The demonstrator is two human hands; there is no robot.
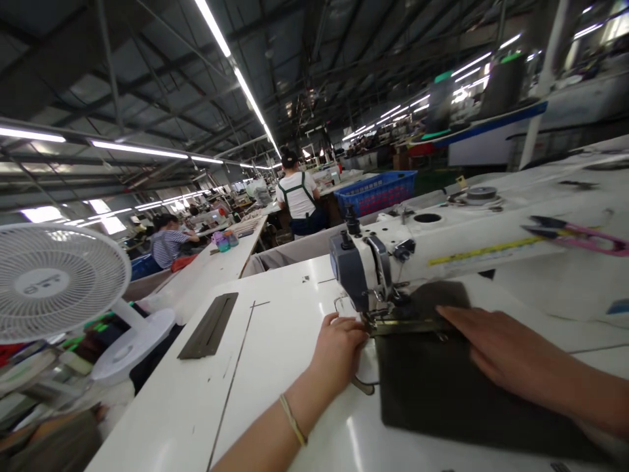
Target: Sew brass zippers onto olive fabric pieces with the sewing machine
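Observation:
A dark olive fabric panel (427, 387) lies flat under the needle area of a sewing machine (361, 269). Across its top runs a narrow, shiny strip (405, 326) that looks like a zipper, with a small metal piece near its right end. Left of the needle, my left hand (339, 344) has its fingers bent and closed at the strip's left end; the fingertips are partly hidden. My right hand (496, 344) lies on the panel with fingers stretched out, right of the needle. More dark fabric (442, 298) lies behind the strip.
A dark fabric piece with a slit (209, 326) lies on the white table (275, 393). A white fan (59, 282) stands at left. Pink-handled snips (590, 239) and a yellow measuring tape (486, 250) rest on the machine. Beyond are a blue crate (376, 192) and two people working.

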